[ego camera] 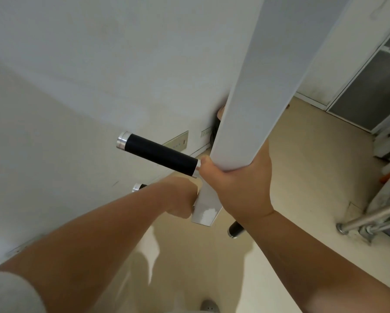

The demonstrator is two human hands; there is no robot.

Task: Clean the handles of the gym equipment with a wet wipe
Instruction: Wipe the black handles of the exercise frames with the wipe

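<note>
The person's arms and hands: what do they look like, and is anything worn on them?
Both forearms are bare. The left hand and the right hand have no gloves, and no watch or band shows at either wrist. Only a light grey short sleeve shows, on the left upper arm.

- The glossy beige floor (302, 177) runs from the white wall to the right edge.
- A metal tube frame (374, 218) stands on it at the right, its round foot (341, 228) touching the floor.
- A grey shoe tip (208, 306) rests on it at the bottom edge.
- Stacked white pieces (385, 145) lie near the right edge, too blurred to name.
</note>
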